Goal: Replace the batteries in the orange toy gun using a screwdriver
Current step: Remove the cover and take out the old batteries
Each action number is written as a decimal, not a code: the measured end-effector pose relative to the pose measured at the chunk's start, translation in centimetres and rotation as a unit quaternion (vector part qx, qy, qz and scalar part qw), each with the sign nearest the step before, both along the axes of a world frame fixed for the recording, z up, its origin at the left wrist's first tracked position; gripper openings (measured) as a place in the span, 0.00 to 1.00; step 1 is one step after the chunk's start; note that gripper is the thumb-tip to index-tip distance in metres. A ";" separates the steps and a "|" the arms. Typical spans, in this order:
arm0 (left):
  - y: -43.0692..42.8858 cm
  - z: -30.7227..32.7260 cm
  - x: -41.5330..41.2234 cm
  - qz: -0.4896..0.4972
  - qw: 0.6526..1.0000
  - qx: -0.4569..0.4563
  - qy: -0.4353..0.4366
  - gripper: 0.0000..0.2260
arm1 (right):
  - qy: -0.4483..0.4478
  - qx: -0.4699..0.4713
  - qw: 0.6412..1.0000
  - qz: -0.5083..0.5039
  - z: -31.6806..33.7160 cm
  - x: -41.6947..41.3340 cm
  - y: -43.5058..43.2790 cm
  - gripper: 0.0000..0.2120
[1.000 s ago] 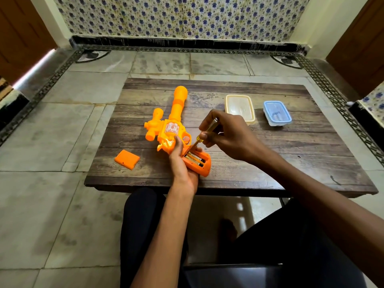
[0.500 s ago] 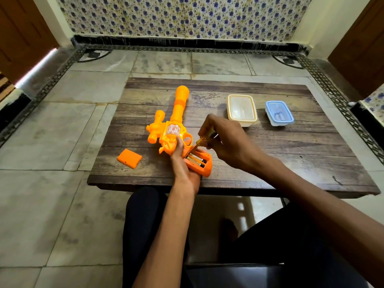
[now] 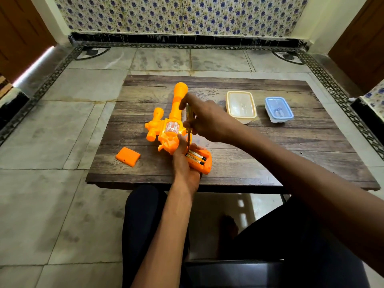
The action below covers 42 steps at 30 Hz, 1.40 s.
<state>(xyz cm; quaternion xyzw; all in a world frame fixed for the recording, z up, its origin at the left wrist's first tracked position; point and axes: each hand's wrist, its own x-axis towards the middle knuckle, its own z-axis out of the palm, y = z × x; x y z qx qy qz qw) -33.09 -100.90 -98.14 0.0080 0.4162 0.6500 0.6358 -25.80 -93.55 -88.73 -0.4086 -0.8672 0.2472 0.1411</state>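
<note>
Head view — left hand (image 3: 184, 163) clasps the toy gun (image 3: 172, 129); right hand (image 3: 208, 120) above, fingers pinching the screwdriver (image 3: 188, 112) upright.

Head view — forward, down, over table (image 3: 270, 163)

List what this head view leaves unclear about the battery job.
1. Screwdriver tip, head view: tiny, beside the left hand; contact with the batteries unclear.
2. Screwdriver handle, head view: mostly covered by the right hand.
3. Blue box contents, head view: blurred through the lid.
</note>
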 end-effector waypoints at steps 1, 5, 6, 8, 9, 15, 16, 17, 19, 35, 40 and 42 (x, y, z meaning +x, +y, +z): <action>-0.1 0.1 0.0 0.003 1.000 -0.001 -0.008 0.12 | -0.008 0.002 1.000 0.008 0.2 -0.5 0.5 0.19; -0.3 0.3 0.0 0.012 0.999 0.001 -0.030 0.15 | -0.028 -0.036 0.998 0.038 0.4 -1.9 2.5 0.18; -0.2 0.3 0.0 0.015 0.999 0.002 -0.034 0.16 | -0.035 -0.046 0.997 0.045 0.4 -2.2 2.8 0.18; -0.3 0.3 0.1 0.021 0.999 0.004 -0.041 0.15 | -0.048 -0.066 0.995 0.056 0.5 -2.5 3.4 0.17; -0.3 0.4 0.1 0.022 0.999 0.004 -0.041 0.15 | -0.054 -0.076 0.994 0.061 0.5 -2.6 3.6 0.17; 0.0 0.3 0.2 0.014 0.998 -0.012 -0.058 0.14 | -0.094 -0.102 0.987 0.077 0.6 -3.0 4.8 0.19; 0.0 0.2 0.2 0.013 0.998 -0.015 -0.059 0.14 | -0.094 -0.105 0.987 0.078 0.6 -3.0 4.8 0.20; 0.0 0.2 0.2 0.011 0.998 -0.016 -0.060 0.14 | -0.090 -0.110 0.987 0.079 0.6 -3.1 4.9 0.20; -0.1 0.2 0.1 0.008 0.998 -0.018 -0.068 0.14 | -0.076 -0.116 0.987 0.082 0.5 -3.0 4.9 0.19; -0.1 0.0 0.1 0.008 1.000 0.011 -0.022 0.16 | 0.143 -0.011 0.990 -0.003 -0.1 2.6 0.7 0.17; 0.1 0.3 0.3 0.016 1.000 0.016 -0.004 0.14 | 0.056 -0.016 0.995 -0.081 -0.5 5.3 1.0 0.20; 0.2 0.2 0.2 0.013 1.000 0.012 0.018 0.15 | -0.065 -0.031 0.993 -0.090 -1.5 6.5 1.1 0.21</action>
